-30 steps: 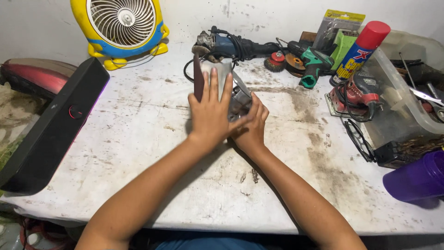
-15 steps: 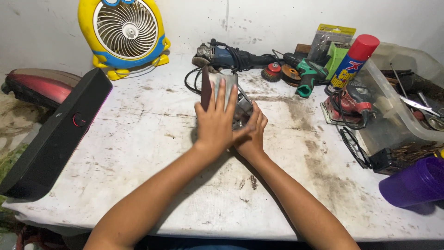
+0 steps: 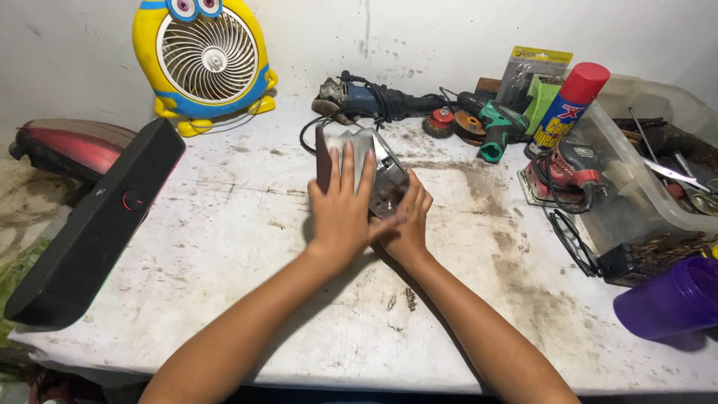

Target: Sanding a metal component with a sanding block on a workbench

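A grey metal box-like part (image 3: 378,168) with a dark reddish side lies on the dirty white table (image 3: 247,247), near its middle. My left hand (image 3: 342,206) rests flat on top of it with fingers spread. My right hand (image 3: 409,217) grips its near right edge, fingers curled against the metal. Much of the part is hidden under both hands.
A yellow and blue fan (image 3: 206,63) stands at the back left. A long black speaker (image 3: 97,224) lies along the left edge. Behind are an angle grinder (image 3: 366,101), a green drill (image 3: 497,123), a spray can (image 3: 568,105), a sander (image 3: 565,176), a clear tool bin (image 3: 651,172) and a purple cup (image 3: 669,299).
The view has shifted slightly and come closer. Both hands stay on the metal part with nearly the same grip.
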